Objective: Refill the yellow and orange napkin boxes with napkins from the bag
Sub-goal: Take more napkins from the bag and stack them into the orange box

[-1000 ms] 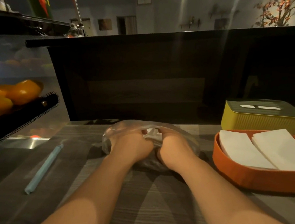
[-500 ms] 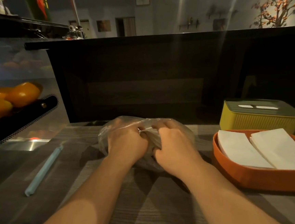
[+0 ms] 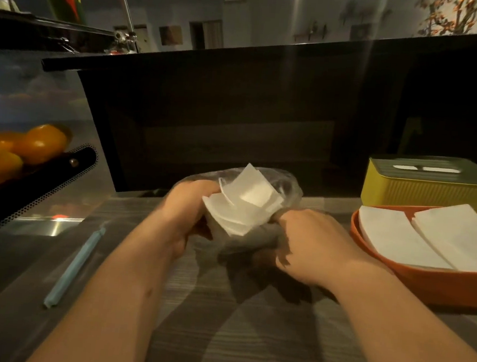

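The single wide-angle head camera is looking forward and down from the person's own viewpoint, sitting close above the counter [image 3: 217,338] and framing the forearms from the bottom edge up to the left hand [image 3: 184,213] and right hand [image 3: 309,244] at centre, with a dark partition [image 3: 236,123] filling the far side.

both forearms extended, left hand [image 3: 184,210] curled, right hand [image 3: 306,244] curled

Clear plastic bag [image 3: 285,190] at mid-counter, fanned stack of white napkins [image 3: 243,207] tilting out of its mouth, open orange box [image 3: 430,281] to the right holding two flat napkin stacks, lidded yellow box [image 3: 430,189] just behind
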Demonstrator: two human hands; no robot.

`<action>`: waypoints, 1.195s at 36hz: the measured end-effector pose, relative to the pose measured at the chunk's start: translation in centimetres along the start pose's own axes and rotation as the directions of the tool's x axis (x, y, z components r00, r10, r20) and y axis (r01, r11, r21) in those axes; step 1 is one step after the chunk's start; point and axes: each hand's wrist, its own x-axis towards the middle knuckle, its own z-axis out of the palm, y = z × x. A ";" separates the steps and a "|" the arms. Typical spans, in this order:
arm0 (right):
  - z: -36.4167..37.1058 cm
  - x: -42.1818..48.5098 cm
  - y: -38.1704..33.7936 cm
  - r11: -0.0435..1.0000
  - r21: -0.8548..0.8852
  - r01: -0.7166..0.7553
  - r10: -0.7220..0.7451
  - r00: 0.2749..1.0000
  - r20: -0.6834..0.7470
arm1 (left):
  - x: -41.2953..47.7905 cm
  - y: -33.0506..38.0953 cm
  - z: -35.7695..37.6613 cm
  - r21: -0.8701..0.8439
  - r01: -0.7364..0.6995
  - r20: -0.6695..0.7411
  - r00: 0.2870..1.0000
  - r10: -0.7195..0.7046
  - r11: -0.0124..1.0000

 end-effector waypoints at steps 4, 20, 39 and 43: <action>1.2 2.3 0.6 0.990 0.121 -0.069 0.065 0.997 0.036 | -0.6 -0.2 -0.5 -0.158 0.113 0.167 0.982 -0.086 0.981; 2.4 -1.6 0.1 -0.021 0.882 -0.472 0.000 0.882 0.472 | -0.6 -1.7 -0.1 0.417 0.153 0.427 0.837 -0.342 0.896; 3.1 -2.3 -1.1 0.502 0.848 -0.169 0.005 0.981 0.192 | 0.1 -2.2 -0.9 0.574 0.140 0.422 0.794 -0.438 0.807; 3.4 -2.1 -0.9 0.515 0.836 -0.189 0.042 0.980 0.196 | 0.2 -2.4 -1.0 0.507 0.126 0.439 0.814 -0.381 0.853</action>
